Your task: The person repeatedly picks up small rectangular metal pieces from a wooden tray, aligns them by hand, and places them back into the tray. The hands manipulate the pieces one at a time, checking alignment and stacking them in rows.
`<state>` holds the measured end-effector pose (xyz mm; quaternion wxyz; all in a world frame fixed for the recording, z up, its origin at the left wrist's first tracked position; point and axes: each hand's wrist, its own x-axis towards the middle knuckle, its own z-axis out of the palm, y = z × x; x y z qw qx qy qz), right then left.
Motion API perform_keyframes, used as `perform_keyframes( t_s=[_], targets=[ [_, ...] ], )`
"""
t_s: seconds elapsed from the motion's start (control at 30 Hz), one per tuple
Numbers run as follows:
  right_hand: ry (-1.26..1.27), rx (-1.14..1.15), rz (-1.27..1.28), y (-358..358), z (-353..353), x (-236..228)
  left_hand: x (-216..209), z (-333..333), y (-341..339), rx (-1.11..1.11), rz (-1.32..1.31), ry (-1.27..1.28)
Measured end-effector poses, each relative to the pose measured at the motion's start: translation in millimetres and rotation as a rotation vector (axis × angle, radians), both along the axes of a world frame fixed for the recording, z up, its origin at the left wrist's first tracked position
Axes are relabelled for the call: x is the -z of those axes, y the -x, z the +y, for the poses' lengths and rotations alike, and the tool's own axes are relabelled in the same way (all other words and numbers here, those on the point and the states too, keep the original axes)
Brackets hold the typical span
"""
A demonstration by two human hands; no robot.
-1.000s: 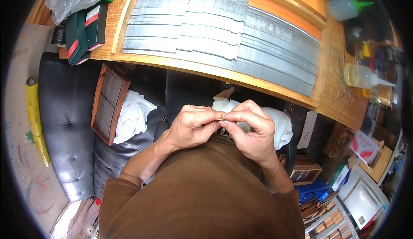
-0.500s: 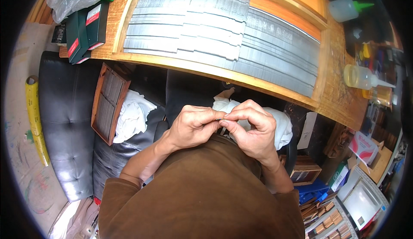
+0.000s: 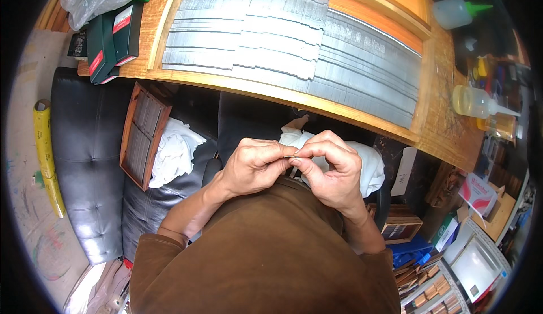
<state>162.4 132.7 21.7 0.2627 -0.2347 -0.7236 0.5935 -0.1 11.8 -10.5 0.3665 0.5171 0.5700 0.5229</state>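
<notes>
In front of my chest, my left hand [image 3: 255, 162] and my right hand [image 3: 332, 170] meet fingertip to fingertip. Each one is closed in a pinch. A tiny thin sliver [image 3: 291, 156] shows between the thumbs and forefingers; the fingers hide most of it, and its kind cannot be made out. Beyond my hands, a long wooden tray [image 3: 249, 91] on the bench holds rows of thin grey strips [image 3: 362, 65], packed side by side. Neither hand touches them. White cloth [image 3: 366, 164] lies over my lap, below and behind the right hand.
Left of me, a small wooden frame tray [image 3: 153, 158] of grey pieces and a crumpled white cloth [image 3: 176, 150] rest on a black padded seat [image 3: 90, 172]. Dark green boxes [image 3: 127, 34] sit at the bench's left end, squeeze bottles [image 3: 469, 101] at its right. Shelving [image 3: 475, 263] stands at lower right.
Both hands keep almost the same place and pinch. The sliver between the fingertips looks slightly turned; nothing else has visibly moved.
</notes>
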Motion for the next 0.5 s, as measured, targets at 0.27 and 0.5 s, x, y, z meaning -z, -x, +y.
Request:
perform_keyframes(
  t_s=[0.27,0.5],
  targets=[
    [0.032,0.012,0.002,-0.3,-0.7,-2.6,-3.0,0.8,-0.8,-0.016,-0.025,0.018],
    [0.008,0.034,-0.007,-2.0,-0.1,-2.1,-3.4,1.9,-3.2,-0.032,-0.033,0.011]
  ],
)
